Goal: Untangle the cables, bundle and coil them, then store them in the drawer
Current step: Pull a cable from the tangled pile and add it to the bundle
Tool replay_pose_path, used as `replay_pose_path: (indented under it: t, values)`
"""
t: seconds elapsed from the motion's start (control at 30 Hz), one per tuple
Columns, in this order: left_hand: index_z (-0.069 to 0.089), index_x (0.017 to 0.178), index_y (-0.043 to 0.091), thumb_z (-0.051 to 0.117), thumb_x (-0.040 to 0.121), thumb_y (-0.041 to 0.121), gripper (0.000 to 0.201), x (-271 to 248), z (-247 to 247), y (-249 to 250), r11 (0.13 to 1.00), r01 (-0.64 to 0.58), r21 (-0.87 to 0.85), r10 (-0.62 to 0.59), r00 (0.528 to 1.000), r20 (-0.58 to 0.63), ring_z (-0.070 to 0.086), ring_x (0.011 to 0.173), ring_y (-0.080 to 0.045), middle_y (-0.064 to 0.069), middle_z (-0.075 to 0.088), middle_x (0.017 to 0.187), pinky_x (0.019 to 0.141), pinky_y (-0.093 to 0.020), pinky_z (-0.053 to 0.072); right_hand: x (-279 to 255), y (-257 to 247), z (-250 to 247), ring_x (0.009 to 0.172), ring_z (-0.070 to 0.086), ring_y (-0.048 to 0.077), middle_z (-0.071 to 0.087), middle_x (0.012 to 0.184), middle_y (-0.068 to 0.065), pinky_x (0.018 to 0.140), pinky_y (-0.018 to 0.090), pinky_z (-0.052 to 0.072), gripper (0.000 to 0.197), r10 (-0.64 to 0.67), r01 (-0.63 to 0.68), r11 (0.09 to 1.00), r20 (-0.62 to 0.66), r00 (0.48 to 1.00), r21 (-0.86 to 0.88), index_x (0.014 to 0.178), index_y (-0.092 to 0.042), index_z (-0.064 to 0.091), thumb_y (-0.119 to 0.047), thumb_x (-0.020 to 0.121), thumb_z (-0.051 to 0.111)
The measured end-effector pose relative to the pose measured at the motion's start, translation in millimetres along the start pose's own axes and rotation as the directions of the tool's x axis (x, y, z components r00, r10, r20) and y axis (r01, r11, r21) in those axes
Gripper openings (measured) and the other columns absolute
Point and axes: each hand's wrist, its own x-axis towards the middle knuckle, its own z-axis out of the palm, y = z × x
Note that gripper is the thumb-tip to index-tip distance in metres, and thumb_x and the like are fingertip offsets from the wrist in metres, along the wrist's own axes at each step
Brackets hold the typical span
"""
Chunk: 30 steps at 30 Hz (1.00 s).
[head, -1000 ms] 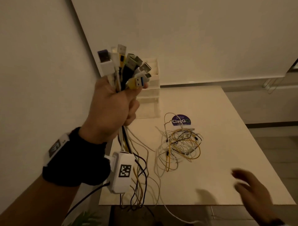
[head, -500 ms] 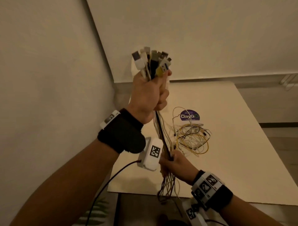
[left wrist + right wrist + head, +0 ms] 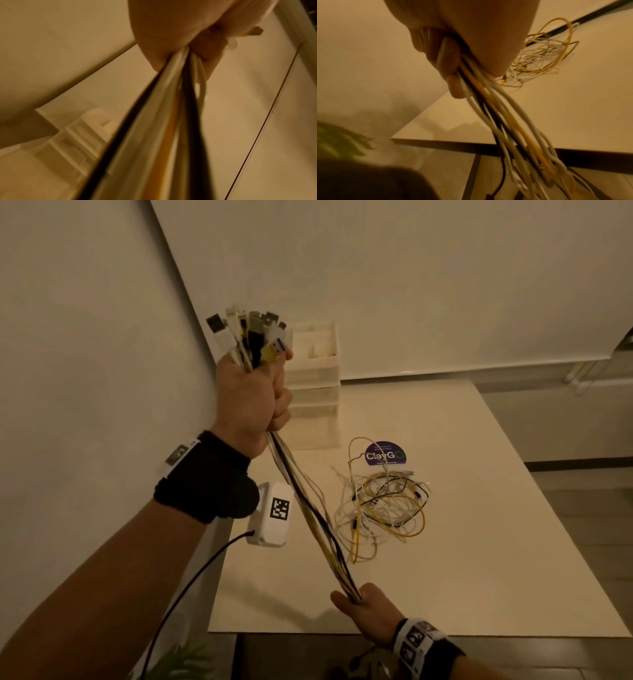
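Note:
My left hand (image 3: pixel 253 402) is raised in a fist around a bundle of white, black and yellow cables (image 3: pixel 308 508), their USB plugs (image 3: pixel 250 333) fanning out above the fist. The bundle runs taut and diagonally down to my right hand (image 3: pixel 363 604), which grips it lower down near the table's front edge. In the right wrist view the loose cable ends (image 3: pixel 522 142) hang below the right hand (image 3: pixel 453 65), past the table edge. The left wrist view shows the cables (image 3: pixel 154 128) leaving the fist (image 3: pixel 180 40). The cable tails lie in a tangled heap (image 3: pixel 387 505) on the white table (image 3: pixel 479 559).
A white drawer unit (image 3: pixel 315 381) stands at the table's back left corner, against the wall. A purple ClayGo sticker (image 3: pixel 385 455) lies behind the heap. A plant (image 3: pixel 178 662) shows below the table's left front corner. Walls close in at left and behind.
My right hand has slid down the bundle toward the table's front edge, pulling the cables straight and taut. A second ago it was off the cables, open at the lower right.

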Motion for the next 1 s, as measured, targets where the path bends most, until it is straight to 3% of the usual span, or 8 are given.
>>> replay_pose_path:
  t: [0.17,0.27,0.37,0.43,0.5,0.63,0.77,1.0]
  values:
    - [0.055,0.08,0.015,0.042,0.102,0.012,0.026,-13.2,2.1,-14.2,0.999,0.045,-0.006,-0.044,0.992,0.122,0.017,0.033,-0.008,0.004,0.025,0.047,0.039,-0.013,0.02,-2.7,9.8,-3.1,0.042,0.031,0.006,0.033,0.049,-0.004,0.047,0.024,0.022,0.063,-0.026,0.023,0.985,-0.019,0.999,-0.17,0.048,-0.019,0.03,-0.066,0.085,0.048]
    - [0.054,0.082,0.014,0.044,0.102,0.016,0.022,-15.6,1.0,-20.2,0.994,0.1,-0.051,-0.093,0.988,0.12,0.017,0.033,-0.006,0.006,0.024,0.047,0.039,-0.012,0.019,-4.6,15.7,-20.2,0.048,0.041,0.003,0.042,0.051,-0.004,0.052,0.022,0.031,0.053,-0.044,0.043,0.984,0.0,0.999,-0.175,0.052,-0.023,0.037,-0.06,0.087,0.054]
    - [0.053,0.082,0.016,0.044,0.101,0.021,0.022,-14.8,4.8,-23.1,0.982,0.151,-0.112,-0.137,0.983,0.121,0.018,0.033,-0.004,0.008,0.025,0.047,0.037,-0.012,0.017,-10.2,19.3,-37.4,0.079,0.056,0.002,0.062,0.086,-0.012,0.074,0.021,0.043,0.025,-0.107,0.129,0.966,0.11,0.988,-0.225,0.087,-0.034,0.054,-0.052,0.079,0.07]
    - [0.052,0.081,0.016,0.042,0.102,0.021,0.024,-15.0,10.7,-24.1,0.975,0.181,-0.128,-0.164,0.977,0.136,0.018,0.033,-0.003,0.009,0.026,0.046,0.036,-0.012,0.015,-13.9,18.3,-55.5,0.111,0.053,0.008,0.057,0.123,-0.01,0.097,0.025,0.042,0.062,-0.066,0.113,0.961,0.187,0.98,-0.254,0.126,-0.031,0.048,-0.046,0.073,0.077]
    - [0.052,0.079,0.017,0.041,0.102,0.021,0.026,-16.4,17.3,-25.8,0.97,0.207,-0.129,-0.186,0.97,0.158,0.017,0.033,-0.003,0.01,0.025,0.045,0.035,-0.013,0.014,-11.4,17.0,-81.6,0.124,0.046,0.011,0.048,0.136,-0.008,0.105,0.028,0.038,0.076,0.025,0.068,0.944,0.275,0.961,-0.323,0.142,-0.028,0.035,-0.03,0.077,0.076]
    - [0.055,0.077,0.017,0.045,0.101,0.02,0.026,-17.1,26.4,-33.8,0.966,0.235,-0.11,-0.219,0.965,0.142,0.016,0.034,-0.004,0.009,0.024,0.045,0.036,-0.013,0.013,18.8,12.6,-125.8,0.121,0.051,0.018,0.053,0.133,0.0,0.1,0.029,0.043,0.054,0.05,0.062,0.816,0.177,0.983,-0.575,0.134,-0.023,0.05,0.0,0.085,0.049]
    - [0.059,0.081,0.013,0.049,0.1,0.022,0.023,-20.3,35.0,-48.9,0.971,0.215,-0.105,-0.205,0.974,0.097,0.016,0.034,-0.006,0.004,0.022,0.048,0.038,-0.013,0.017,59.7,12.5,-121.2,0.124,0.047,0.028,0.047,0.136,0.008,0.102,0.037,0.043,0.046,-0.078,0.018,0.669,-0.046,0.996,-0.743,0.133,-0.014,0.05,0.002,0.091,0.04]
    - [0.049,0.066,0.01,0.055,0.092,0.036,0.037,-21.9,37.1,-63.9,0.943,0.298,-0.15,-0.3,0.954,0.011,0.013,0.035,-0.007,0.005,0.02,0.044,0.039,-0.013,0.015,82.2,33.4,-97.0,0.133,0.033,0.035,0.034,0.144,0.012,0.094,0.044,0.049,0.038,-0.158,0.005,0.545,-0.097,0.983,-0.838,0.133,-0.011,0.042,-0.006,0.095,0.044]
